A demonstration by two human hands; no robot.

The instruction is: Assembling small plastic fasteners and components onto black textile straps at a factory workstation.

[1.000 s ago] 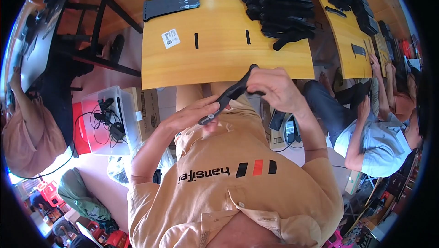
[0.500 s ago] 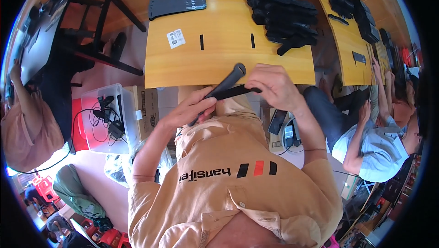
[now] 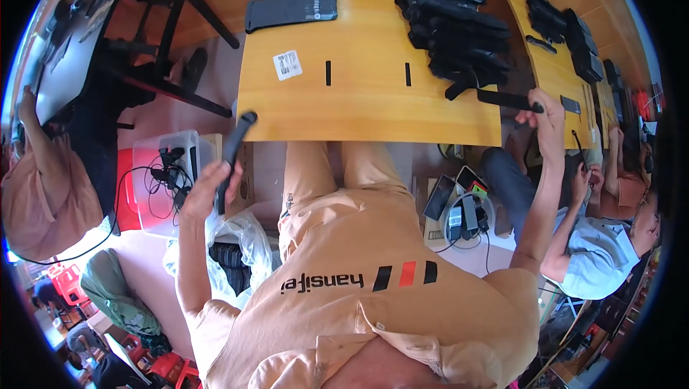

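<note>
My left hand is out to my left, below the table's near-left corner, gripping a long black curved piece that points up toward the table edge. My right hand is stretched far right at the table's near-right corner, holding a flat black strap by its end, next to a big heap of black pieces. The yellow wooden table lies between both hands.
A black flat pad and a white label lie on the table. A clear bin with cables and a plastic bag sit at my left. Another person sits at right; a second table holds more black pieces.
My hands were together in front of my chest on one black piece. They have now swung apart, the left hand out left with the curved piece, the right out to the heap.
</note>
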